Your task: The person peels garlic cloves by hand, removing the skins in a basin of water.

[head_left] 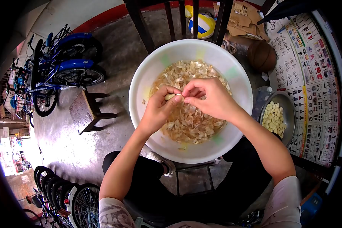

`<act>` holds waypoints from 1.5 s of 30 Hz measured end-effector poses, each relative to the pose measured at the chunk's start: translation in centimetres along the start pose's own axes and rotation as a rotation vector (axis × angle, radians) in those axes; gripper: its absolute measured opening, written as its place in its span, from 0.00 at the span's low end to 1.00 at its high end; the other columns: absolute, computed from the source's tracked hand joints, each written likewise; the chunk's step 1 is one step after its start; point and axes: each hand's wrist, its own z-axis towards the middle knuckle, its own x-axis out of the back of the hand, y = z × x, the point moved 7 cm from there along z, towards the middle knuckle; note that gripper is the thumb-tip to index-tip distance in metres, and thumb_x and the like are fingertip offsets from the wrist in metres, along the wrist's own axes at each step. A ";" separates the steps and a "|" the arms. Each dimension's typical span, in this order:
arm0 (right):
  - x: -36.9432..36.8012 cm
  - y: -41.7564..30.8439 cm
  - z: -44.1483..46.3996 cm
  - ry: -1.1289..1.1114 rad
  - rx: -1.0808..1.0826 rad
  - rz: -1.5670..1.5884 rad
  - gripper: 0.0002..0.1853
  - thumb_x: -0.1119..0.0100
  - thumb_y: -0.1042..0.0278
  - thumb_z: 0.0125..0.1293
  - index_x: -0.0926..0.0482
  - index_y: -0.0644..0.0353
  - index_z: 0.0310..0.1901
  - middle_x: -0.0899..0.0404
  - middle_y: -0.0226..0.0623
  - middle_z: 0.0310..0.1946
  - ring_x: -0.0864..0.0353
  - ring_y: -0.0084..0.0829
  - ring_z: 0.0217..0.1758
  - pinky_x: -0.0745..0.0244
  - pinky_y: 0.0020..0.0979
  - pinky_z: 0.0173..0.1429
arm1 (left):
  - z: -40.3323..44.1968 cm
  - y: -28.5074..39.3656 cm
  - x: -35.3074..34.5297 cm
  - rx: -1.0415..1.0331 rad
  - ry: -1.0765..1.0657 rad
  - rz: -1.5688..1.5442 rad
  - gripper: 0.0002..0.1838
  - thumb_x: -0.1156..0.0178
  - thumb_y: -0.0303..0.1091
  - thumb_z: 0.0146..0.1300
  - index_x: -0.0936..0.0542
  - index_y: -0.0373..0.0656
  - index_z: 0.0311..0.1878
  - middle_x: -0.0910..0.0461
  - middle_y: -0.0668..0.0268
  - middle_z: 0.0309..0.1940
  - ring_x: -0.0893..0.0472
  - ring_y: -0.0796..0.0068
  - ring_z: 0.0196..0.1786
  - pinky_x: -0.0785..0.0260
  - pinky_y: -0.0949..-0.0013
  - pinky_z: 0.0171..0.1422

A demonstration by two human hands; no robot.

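Observation:
Over a wide white basin (144,125), my two hands meet fingertip to fingertip. My left hand (160,106) is closed around a pale garlic clove (169,97), held between thumb and fingers. At the tip of that clove, my right hand (208,95) pinches with thumb and forefinger; whether it grips the clove or a bit of skin is too small to make out. Papery garlic skins (193,123) float in water below both hands. To the right, a metal bowl (291,114) contains many peeled garlic cloves (273,117).
A dark wooden chair (174,21) stands behind the basin, with a volleyball (202,26) and a basketball (261,56) beyond. At left are a wooden stool (83,112) and blue bicycles (70,57). Several bicycle wheels (85,207) fill the lower left. A printed poster (307,87) lies at right.

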 end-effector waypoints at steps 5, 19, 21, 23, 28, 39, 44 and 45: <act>0.0 0.9 0.1 -0.076 -0.057 0.059 0.03 0.33 0.79 0.59 0.17 0.66 0.34 0.15 0.36 0.27 0.15 0.24 0.31 0.20 0.27 0.39 | 0.1 0.2 0.0 -0.042 -0.013 0.028 0.09 0.41 0.34 0.73 0.21 0.37 0.46 0.22 0.71 0.37 0.26 0.85 0.41 0.32 0.76 0.48; -1.0 0.6 -0.2 0.009 -0.068 0.088 0.05 0.31 0.77 0.57 0.19 0.66 0.31 0.16 0.34 0.24 0.16 0.21 0.29 0.21 0.24 0.36 | 0.1 -0.5 0.2 0.028 0.015 0.016 0.12 0.43 0.37 0.74 0.21 0.36 0.46 0.20 0.68 0.38 0.25 0.82 0.44 0.32 0.74 0.52; -0.8 0.7 -0.3 0.040 -0.100 0.025 0.05 0.30 0.76 0.58 0.19 0.67 0.32 0.16 0.35 0.24 0.15 0.23 0.29 0.21 0.25 0.37 | 0.1 -0.7 0.1 0.040 0.021 0.007 0.12 0.43 0.37 0.74 0.21 0.36 0.47 0.20 0.68 0.38 0.24 0.82 0.44 0.32 0.74 0.53; -0.8 0.8 -0.3 0.055 -0.081 0.017 0.05 0.31 0.76 0.58 0.18 0.67 0.32 0.16 0.36 0.24 0.15 0.23 0.29 0.20 0.25 0.37 | 0.2 -0.7 0.1 0.027 0.046 0.020 0.12 0.43 0.36 0.74 0.21 0.35 0.47 0.19 0.67 0.39 0.24 0.82 0.45 0.32 0.74 0.53; -1.0 0.6 -0.4 0.080 -0.066 -0.002 0.04 0.32 0.77 0.57 0.18 0.66 0.32 0.16 0.37 0.24 0.14 0.25 0.29 0.19 0.26 0.38 | 0.1 -1.1 0.2 0.035 0.083 0.045 0.12 0.42 0.36 0.73 0.21 0.35 0.47 0.19 0.67 0.39 0.24 0.82 0.44 0.31 0.74 0.52; -1.0 1.1 0.1 0.110 0.033 -0.018 0.05 0.35 0.79 0.52 0.21 0.64 0.31 0.20 0.31 0.22 0.21 0.19 0.26 0.24 0.24 0.34 | 0.1 -1.0 0.3 0.064 0.116 0.021 0.11 0.42 0.37 0.74 0.23 0.39 0.48 0.29 0.78 0.27 0.35 0.91 0.29 0.44 0.80 0.33; -0.4 1.1 0.4 0.118 0.022 -0.007 0.05 0.35 0.79 0.53 0.21 0.65 0.31 0.20 0.30 0.23 0.21 0.18 0.27 0.24 0.23 0.36 | 0.2 -1.1 0.3 0.071 0.079 -0.034 0.09 0.43 0.37 0.74 0.23 0.40 0.46 0.25 0.74 0.36 0.30 0.87 0.37 0.35 0.78 0.42; -0.3 1.0 0.4 0.114 0.019 -0.008 0.05 0.35 0.79 0.53 0.21 0.65 0.32 0.20 0.30 0.23 0.21 0.18 0.28 0.24 0.23 0.37 | 0.2 -1.0 0.4 0.072 0.079 -0.034 0.09 0.43 0.37 0.74 0.23 0.40 0.46 0.25 0.74 0.36 0.30 0.87 0.37 0.35 0.78 0.42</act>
